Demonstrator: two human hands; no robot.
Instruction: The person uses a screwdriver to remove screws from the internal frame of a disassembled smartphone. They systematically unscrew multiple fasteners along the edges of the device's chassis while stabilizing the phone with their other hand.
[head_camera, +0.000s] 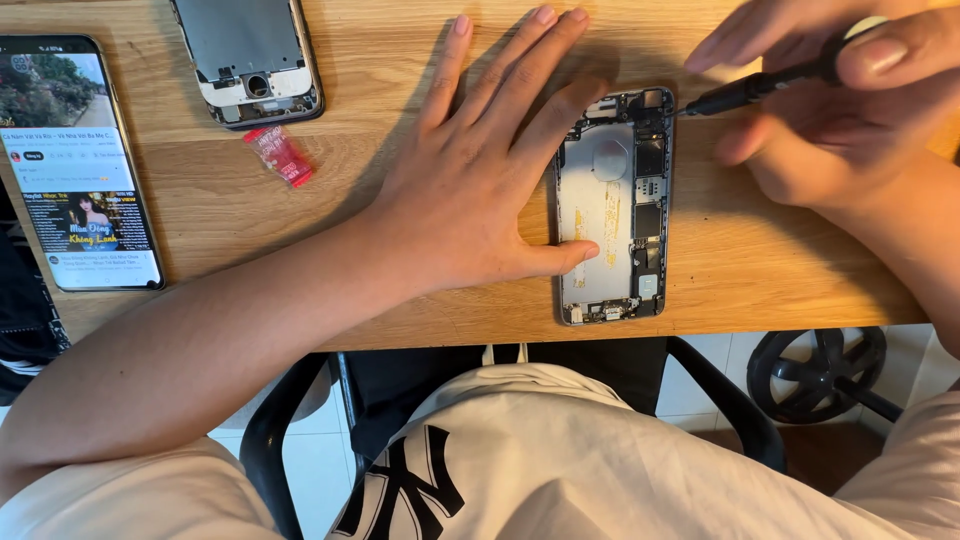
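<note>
A: Left hand (490, 170) spread flat and empty, thumb pressing the opened phone chassis (612, 205) against the wooden desk (780, 260), pinning it.

B: Right hand (830, 100), beside the chassis, pinches a black screwdriver (760, 88), tip at its top corner (steadiness matters). Lit smartphone (80, 160) lies far left of it.

A home phone-repair desk: wooden tabletop (250, 210), opened phone chassis (612, 210), tiled floor (310, 460), office chair (720, 400).

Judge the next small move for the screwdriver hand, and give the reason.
Probably seat the tip and turn: the right hand holds the black screwdriver with its tip at the top right corner of the opened phone, which the left hand presses flat.
</note>
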